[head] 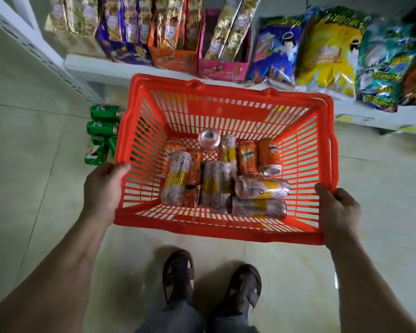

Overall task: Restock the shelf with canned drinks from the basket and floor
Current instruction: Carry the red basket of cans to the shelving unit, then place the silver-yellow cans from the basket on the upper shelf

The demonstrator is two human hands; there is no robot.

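A red plastic basket [226,230] is held in front of me, above the tiled floor. My left hand [103,188] grips its near left corner and my right hand [338,212] grips its near right corner. Inside lie several cans: orange Mirinda cans [247,157] toward the back and pink-and-yellow cans [262,188] on their sides nearer me. One can [209,138] stands upright at the back. Several green cans [103,127] lie on the floor left of the basket, next to the shelf base.
A white low shelf [101,66] runs across the top, holding boxed snack packs [173,32] and large snack bags [329,49]. A white shelf upright [34,51] runs along the left. My sandalled feet [211,282] stand on pale floor tiles below the basket.
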